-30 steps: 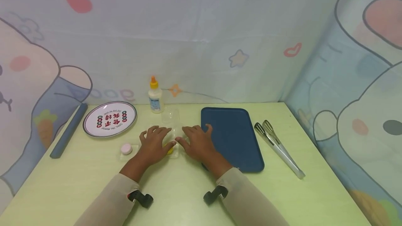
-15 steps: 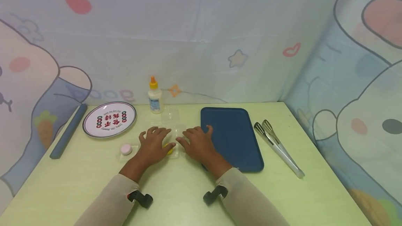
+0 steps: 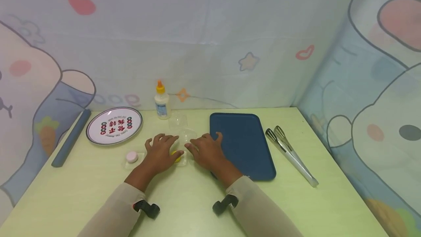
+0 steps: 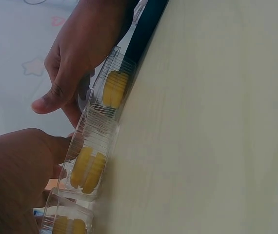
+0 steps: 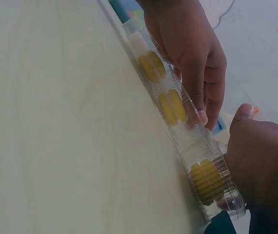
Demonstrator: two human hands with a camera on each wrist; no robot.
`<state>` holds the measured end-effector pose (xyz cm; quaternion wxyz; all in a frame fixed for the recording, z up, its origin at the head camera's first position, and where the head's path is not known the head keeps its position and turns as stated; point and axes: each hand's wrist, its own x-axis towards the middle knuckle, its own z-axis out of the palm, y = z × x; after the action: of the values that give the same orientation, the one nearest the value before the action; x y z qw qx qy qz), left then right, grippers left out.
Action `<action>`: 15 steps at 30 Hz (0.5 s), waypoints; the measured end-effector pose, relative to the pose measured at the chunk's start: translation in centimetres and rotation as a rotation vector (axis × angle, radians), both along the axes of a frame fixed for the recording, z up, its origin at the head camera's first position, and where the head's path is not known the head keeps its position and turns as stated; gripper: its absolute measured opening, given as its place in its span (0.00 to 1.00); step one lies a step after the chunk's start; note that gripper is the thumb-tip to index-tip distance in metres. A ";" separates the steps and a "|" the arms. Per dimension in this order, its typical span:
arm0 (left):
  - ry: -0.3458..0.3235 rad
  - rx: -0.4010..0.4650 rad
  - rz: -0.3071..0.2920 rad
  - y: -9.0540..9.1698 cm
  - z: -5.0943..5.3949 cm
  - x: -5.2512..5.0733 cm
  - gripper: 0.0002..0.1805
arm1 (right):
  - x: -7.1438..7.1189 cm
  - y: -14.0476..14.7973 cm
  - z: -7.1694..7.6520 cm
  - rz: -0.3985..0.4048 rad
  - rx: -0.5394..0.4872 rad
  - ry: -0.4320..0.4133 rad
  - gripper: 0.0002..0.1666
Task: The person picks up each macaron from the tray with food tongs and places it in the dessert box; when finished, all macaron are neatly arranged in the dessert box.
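Note:
My left hand [image 3: 160, 153] reaches over a clear plastic box [image 3: 183, 161], fingers spread and thumb near a yellow macaron [image 3: 176, 156]. On the box's right side is my right hand [image 3: 206, 151], fingers loosely bent and thumb pointing toward the left hand. Between the hands a clear plastic lid [image 3: 188, 134] shows a raised, curved edge. Through the ribbed walls in the right wrist view, yellow macarons [image 5: 172, 107] stand in a row. A pink macaron [image 3: 132, 157] sits left of my left hand. Whether fingertips pinch the plastic is hard to tell.
A glue bottle [image 3: 162, 103] stands behind the hands, near another clear plastic piece [image 3: 178, 120]. At the left lie a printed plate [image 3: 98, 124] and a blue-grey rod [image 3: 70, 140]. To the right are a dark blue tray [image 3: 241, 145] and metal tongs [image 3: 292, 158].
My right hand has shifted slightly down toward me. The clear lid between the hands now shows a more raised, curved edge. My left hand has barely moved.

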<state>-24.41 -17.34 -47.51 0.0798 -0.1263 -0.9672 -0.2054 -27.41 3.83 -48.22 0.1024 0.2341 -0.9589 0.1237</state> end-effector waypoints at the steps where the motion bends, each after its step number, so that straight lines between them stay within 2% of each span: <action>1: -0.002 -0.002 0.000 0.0 0.0 0.0 0.33 | 0.0 0.0 0.0 0.001 -0.002 -0.002 0.34; 10: -0.011 -0.004 0.000 -0.1 -0.3 -0.1 0.34 | -0.1 -0.1 -0.1 0.004 -0.001 -0.039 0.36; 15: 0.027 0.012 -0.002 0.0 -0.3 -0.2 0.32 | -0.1 -0.1 -0.1 0.011 -0.024 -0.007 0.34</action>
<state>-24.61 -17.35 -47.80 0.0933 -0.1298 -0.9646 -0.2096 -27.49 3.77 -48.34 0.1011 0.2376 -0.9564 0.1367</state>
